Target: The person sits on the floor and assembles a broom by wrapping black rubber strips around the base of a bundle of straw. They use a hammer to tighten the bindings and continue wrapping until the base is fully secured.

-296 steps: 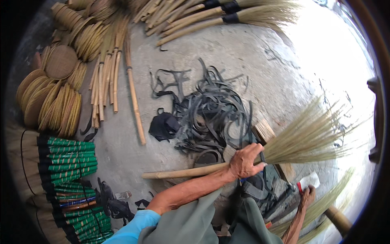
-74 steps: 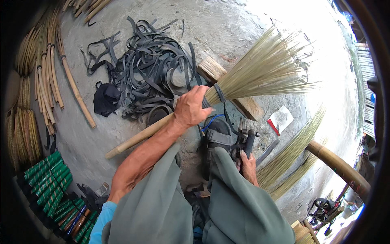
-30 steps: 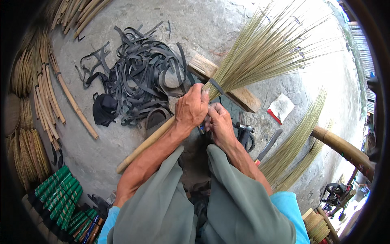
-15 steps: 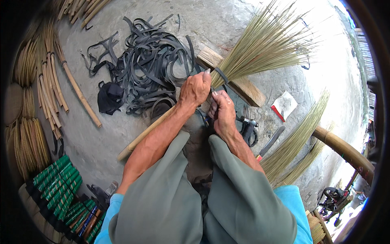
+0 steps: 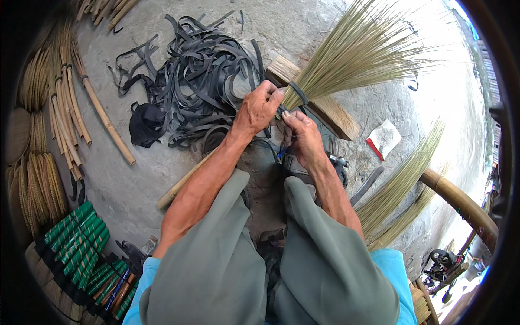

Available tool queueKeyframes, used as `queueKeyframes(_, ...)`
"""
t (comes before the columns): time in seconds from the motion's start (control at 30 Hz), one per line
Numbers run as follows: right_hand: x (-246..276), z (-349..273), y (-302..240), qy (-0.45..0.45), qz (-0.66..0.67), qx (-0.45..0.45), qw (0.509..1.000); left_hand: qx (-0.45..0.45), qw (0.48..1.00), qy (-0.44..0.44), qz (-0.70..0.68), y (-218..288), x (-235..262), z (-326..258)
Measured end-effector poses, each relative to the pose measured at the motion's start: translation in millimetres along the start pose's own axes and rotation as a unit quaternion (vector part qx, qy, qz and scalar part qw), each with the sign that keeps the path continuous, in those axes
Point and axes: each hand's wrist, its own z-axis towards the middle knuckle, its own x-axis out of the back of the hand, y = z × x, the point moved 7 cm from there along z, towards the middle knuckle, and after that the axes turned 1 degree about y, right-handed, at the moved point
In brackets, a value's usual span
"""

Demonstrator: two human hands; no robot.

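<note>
Seated on a concrete floor (image 5: 303, 32), I have a grass broom (image 5: 346, 59) across my lap, its straw head fanning out to the far right and its pale wooden handle (image 5: 181, 187) running back under my left forearm toward the near left. My left hand (image 5: 255, 111) is closed around the neck of the broom, just below a dark band (image 5: 297, 92) that circles the bristles where they gather. My right hand (image 5: 303, 138) sits just beside it on the right, fingers curled and thumb and fingertips pinched at the same neck; what they pinch is too small to tell.

Beyond my left hand, a tangled heap of black rubber straps (image 5: 200, 81) lies on the floor, with a crumpled black cloth (image 5: 145, 123) at its left edge. A wooden block (image 5: 319, 105) lies under the bristles, far of my right hand. To the left, bamboo sticks (image 5: 81, 114) are laid in a loose row, and green-wrapped bundles (image 5: 81, 249) are stacked at the near left. On the right lie a white packet with a red edge (image 5: 383, 140), a long knife (image 5: 367, 185) close to my right forearm, and a second broom (image 5: 401, 189) on a thick bamboo pole (image 5: 460, 200).
</note>
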Motion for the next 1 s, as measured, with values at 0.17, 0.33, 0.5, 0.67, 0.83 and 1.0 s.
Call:
queueKeyframes(0.17, -1, 4, -1, -0.01, 0.065, -0.007, 0.998, -0.017, 0.999, -0.04, -0.028, 1, 9, -4)
queueKeyframes(0.33, 2, 7, 4, -0.006, 0.045, -0.007, 0.999, -0.003, 0.994, -0.063, -0.086, -4, 12, -20)
queueKeyframes(0.5, 1, 9, 11, -0.025, 0.09, -0.027, 0.995, 0.003, 0.989, -0.087, -0.118, -9, 12, -18)
queueKeyframes(0.67, -2, 12, 13, -0.034, 0.099, -0.024, 0.994, 0.014, 0.982, -0.117, -0.15, -7, 6, -13)
queueKeyframes(0.83, 7, -9, 7, -0.008, 0.02, 0.026, 0.999, 0.01, 0.99, -0.1, -0.101, -3, 10, -11)
queueKeyframes(1.0, 61, -75, -7, 0.077, -0.182, 0.114, 0.974, 0.027, 0.99, -0.099, -0.094, -3, 13, -13)
